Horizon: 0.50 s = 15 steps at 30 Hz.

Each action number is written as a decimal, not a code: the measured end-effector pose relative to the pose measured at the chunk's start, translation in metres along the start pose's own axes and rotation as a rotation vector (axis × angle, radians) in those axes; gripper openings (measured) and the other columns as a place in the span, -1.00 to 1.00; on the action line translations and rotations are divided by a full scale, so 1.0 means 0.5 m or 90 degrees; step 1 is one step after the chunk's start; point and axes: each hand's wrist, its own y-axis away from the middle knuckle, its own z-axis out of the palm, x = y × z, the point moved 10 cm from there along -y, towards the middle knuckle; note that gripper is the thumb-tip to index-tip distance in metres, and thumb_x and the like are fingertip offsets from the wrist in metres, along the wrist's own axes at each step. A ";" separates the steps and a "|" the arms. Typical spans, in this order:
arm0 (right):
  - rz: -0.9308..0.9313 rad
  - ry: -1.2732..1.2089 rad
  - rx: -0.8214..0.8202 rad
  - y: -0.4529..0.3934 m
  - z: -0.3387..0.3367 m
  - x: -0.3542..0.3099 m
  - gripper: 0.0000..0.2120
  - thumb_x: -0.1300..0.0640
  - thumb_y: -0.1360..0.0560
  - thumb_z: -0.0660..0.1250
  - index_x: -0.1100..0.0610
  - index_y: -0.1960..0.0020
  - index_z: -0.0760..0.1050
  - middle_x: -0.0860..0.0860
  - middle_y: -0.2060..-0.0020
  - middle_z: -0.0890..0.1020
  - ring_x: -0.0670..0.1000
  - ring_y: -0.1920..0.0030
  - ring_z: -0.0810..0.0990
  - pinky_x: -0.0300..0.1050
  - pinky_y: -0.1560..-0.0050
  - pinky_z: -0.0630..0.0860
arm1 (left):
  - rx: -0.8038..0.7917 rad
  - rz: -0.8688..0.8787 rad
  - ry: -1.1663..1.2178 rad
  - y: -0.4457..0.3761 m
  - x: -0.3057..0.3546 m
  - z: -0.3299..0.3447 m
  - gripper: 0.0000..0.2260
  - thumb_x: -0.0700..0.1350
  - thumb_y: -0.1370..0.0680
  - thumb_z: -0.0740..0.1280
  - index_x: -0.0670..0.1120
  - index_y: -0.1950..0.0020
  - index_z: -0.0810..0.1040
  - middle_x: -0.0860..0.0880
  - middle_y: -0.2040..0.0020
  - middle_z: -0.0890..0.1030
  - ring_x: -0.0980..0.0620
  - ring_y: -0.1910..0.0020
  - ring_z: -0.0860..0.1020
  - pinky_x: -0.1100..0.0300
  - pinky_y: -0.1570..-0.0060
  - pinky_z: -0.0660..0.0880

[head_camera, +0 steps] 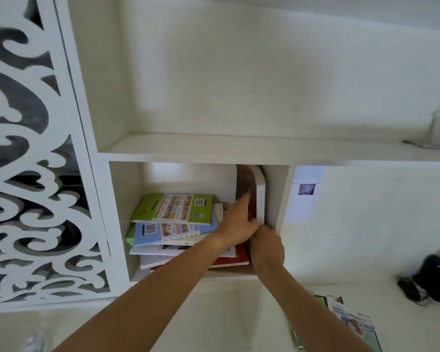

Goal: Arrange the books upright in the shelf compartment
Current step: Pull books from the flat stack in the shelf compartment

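Two bare forearms reach into a square white shelf compartment [282, 199]. The left hand [235, 222], fingers extended, presses flat against the brown-covered book [244, 184] standing upright at the compartment's right side, next to a thick white-spined book [261, 201] against the right wall. The right hand [266, 246] curls around the lower edges of these upright books. To the left lies a flat stack of books [163, 250], topped by a green-covered paperback [173, 208] above a blue one [160, 232]. A white carved fretwork panel [31, 174] stands at far left; loose magazines [351, 323] lie at lower right near a black object [432, 280].
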 end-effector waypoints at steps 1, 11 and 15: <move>-0.005 0.014 0.006 0.001 -0.001 -0.004 -0.81 0.07 -0.70 0.17 0.10 -0.17 0.53 0.01 0.01 0.67 0.03 0.08 0.68 -0.08 0.01 0.64 | 0.040 0.011 -0.031 0.004 0.003 -0.016 -0.22 -0.27 -0.55 0.34 0.01 -0.66 0.01 -0.14 -0.47 0.38 -0.14 -0.35 0.49 -0.04 -0.35 0.49; -0.207 0.115 0.142 0.020 -0.016 -0.090 -0.78 0.01 -0.59 0.39 0.05 -0.20 0.58 0.01 0.00 0.70 0.06 0.03 0.66 -0.01 -0.16 0.58 | 0.104 0.282 -0.900 0.040 0.046 -0.002 -0.67 -0.10 -0.58 0.35 -0.05 -0.35 0.53 -0.23 -0.50 0.40 -0.27 -0.57 0.20 -0.28 -0.57 -0.06; -0.337 0.131 0.359 0.061 -0.081 -0.145 -0.74 0.04 -0.45 0.53 0.10 -0.08 0.61 0.08 0.05 0.64 0.14 0.02 0.56 0.11 -0.14 0.51 | 0.140 0.200 -0.745 0.031 0.025 -0.079 -0.85 -0.05 -0.53 0.40 0.00 -0.08 0.61 -0.07 -0.05 0.67 -0.11 -0.14 0.56 -0.06 -0.37 0.34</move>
